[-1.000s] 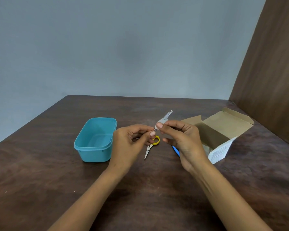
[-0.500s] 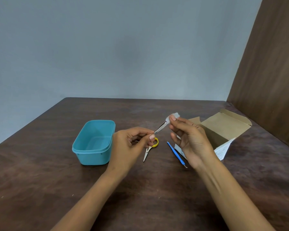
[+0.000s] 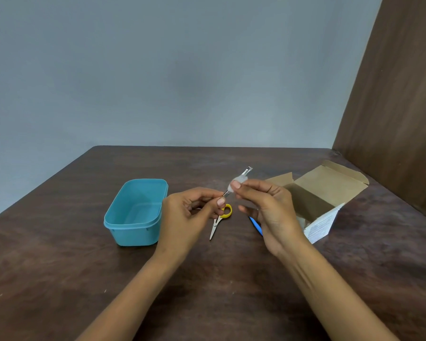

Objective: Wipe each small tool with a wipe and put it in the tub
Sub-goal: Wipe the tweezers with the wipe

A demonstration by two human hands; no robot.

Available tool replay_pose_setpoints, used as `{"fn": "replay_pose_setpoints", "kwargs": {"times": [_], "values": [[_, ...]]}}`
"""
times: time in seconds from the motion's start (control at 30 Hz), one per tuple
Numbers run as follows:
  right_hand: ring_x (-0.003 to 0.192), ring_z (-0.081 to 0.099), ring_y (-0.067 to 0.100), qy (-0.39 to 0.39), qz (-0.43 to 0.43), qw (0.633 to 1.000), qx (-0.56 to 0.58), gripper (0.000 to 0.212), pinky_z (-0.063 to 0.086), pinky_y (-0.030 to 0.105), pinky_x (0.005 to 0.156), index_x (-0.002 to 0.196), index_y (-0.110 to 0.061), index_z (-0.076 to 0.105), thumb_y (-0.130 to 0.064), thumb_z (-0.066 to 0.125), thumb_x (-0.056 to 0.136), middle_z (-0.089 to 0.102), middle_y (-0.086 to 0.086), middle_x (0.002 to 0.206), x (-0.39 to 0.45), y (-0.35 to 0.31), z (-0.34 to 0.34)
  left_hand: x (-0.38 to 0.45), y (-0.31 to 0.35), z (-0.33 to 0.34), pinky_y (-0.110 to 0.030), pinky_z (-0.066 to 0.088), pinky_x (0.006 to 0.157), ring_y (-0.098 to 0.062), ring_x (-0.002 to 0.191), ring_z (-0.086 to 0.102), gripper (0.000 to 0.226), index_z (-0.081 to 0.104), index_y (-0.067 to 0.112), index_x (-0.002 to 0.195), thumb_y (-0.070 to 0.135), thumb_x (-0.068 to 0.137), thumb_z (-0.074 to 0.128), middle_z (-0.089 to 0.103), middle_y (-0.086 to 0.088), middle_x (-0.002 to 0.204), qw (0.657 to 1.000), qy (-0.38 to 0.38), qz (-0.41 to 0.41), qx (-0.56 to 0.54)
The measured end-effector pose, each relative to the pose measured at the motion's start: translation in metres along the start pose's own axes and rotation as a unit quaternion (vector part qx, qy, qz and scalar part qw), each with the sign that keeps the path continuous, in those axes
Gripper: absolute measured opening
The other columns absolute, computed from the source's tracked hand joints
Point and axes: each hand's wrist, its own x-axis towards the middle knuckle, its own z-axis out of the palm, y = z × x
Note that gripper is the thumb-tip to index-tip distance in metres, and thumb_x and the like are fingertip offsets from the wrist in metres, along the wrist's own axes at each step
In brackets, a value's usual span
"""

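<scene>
The task looks to be at its first tool. Just right of the frame's centre, the left hand (image 3: pixel 190 212) pinches the near end of a slim metal tool (image 3: pixel 246 171), likely tweezers though too small to be sure, and its far tip pokes up and away toward the back of the tabletop (image 3: pixel 59 279). The right hand (image 3: pixel 268 207) has its grip closed on a small white wipe (image 3: pixel 237 180), thumb and forefinger pressing it around the middle of the shaft, so the wiping step is under way rather than finished. The teal tub (image 3: pixel 135 212), in the left-centre of the frame, shows a bare floor as far as can be seen, so by my reading nothing has gone in yet. Two more tools lie on the tabletop between and below the hands: small scissors (image 3: pixel 218 221) with a yellow finger ring, blades pointing toward the camera, and a blue-handled tool (image 3: pixel 255 223), mostly hidden behind the right hand. Both appear to await wiping. At the right of the frame an open cardboard box (image 3: pixel 327 193) lies with its flaps spread; its white front panel carries blocks of small dark print, but the lettering is too fine to read, and no brand name or logo can be made out anywhere else.
</scene>
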Motion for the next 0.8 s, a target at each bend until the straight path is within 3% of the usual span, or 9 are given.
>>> {"fn": "replay_pose_setpoints", "kwargs": {"times": [0.23,0.33,0.5,0.57,0.67,0.73,0.8], "values": [[0.062,0.062,0.0,0.042,0.027,0.993,0.109,0.012,0.047,0.014,0.05,0.083,-0.013,0.069,-0.013,0.073,0.071,0.07,-0.004,0.077,0.008,-0.007,-0.011,-0.001,0.0,0.003,-0.023,0.057,0.063,-0.017,0.067,0.072,0.013,0.074,0.015,0.085,0.005,0.079,0.071,0.075,-0.003,0.073,1.0,-0.014,-0.011,-0.003],[0.063,0.061,0.0,0.052,0.006,0.99,0.134,0.009,0.047,0.013,0.05,0.082,-0.014,0.069,-0.014,0.072,0.074,0.069,-0.008,0.07,0.011,-0.01,-0.015,0.0,0.001,0.001,-0.021,0.056,0.06,-0.019,0.067,0.072,0.01,0.074,0.006,0.087,0.001,0.079,0.07,0.074,-0.008,0.072,1.0,0.004,-0.022,-0.021],[0.071,0.066,0.007,0.089,-0.145,0.985,-0.042,0.004,0.053,0.023,0.055,0.082,-0.012,0.072,-0.011,0.072,0.079,0.072,-0.002,0.077,0.011,0.003,-0.012,0.0,0.005,0.001,-0.021,0.055,0.058,-0.023,0.07,0.073,0.008,0.073,0.004,0.086,0.001,0.078,0.071,0.074,-0.014,0.073,0.995,0.029,-0.062,-0.075],[0.078,0.066,0.011,0.097,-0.26,0.95,-0.145,0.004,0.056,0.032,0.062,0.086,-0.013,0.072,-0.013,0.07,0.082,0.071,-0.001,0.082,0.012,0.008,-0.011,0.0,0.007,0.001,-0.022,0.056,0.057,-0.022,0.071,0.073,0.01,0.073,0.005,0.086,0.002,0.077,0.072,0.074,-0.013,0.073,0.992,0.033,-0.078,-0.094],[0.079,0.063,0.007,0.089,-0.41,0.852,-0.314,0.003,0.051,0.018,0.063,0.085,-0.012,0.071,-0.011,0.068,0.084,0.068,-0.005,0.085,0.011,0.013,-0.012,0.001,0.008,0.0,-0.021,0.055,0.057,-0.022,0.073,0.074,0.011,0.073,0.007,0.086,0.002,0.077,0.072,0.075,-0.012,0.073,0.99,0.031,-0.093,-0.105],[0.075,0.063,0.006,0.083,-0.44,0.813,-0.372,0.006,0.051,0.018,0.061,0.087,-0.012,0.072,-0.009,0.067,0.084,0.069,-0.003,0.086,0.01,0.015,-0.01,0.0,0.008,0.001,-0.021,0.056,0.057,-0.021,0.074,0.074,0.012,0.073,0.008,0.086,0.001,0.077,0.072,0.075,-0.011,0.075,0.99,0.024,-0.095,-0.102],[0.07,0.064,0.01,0.075,-0.445,0.798,-0.4,0.008,0.053,0.024,0.061,0.089,-0.011,0.072,-0.009,0.068,0.083,0.069,-0.001,0.087,0.012,0.018,-0.01,0.0,0.008,0.002,-0.022,0.056,0.058,-0.022,0.074,0.074,0.012,0.073,0.006,0.087,-0.001,0.077,0.072,0.075,-0.012,0.076,0.991,0.02,-0.091,-0.091]]}}
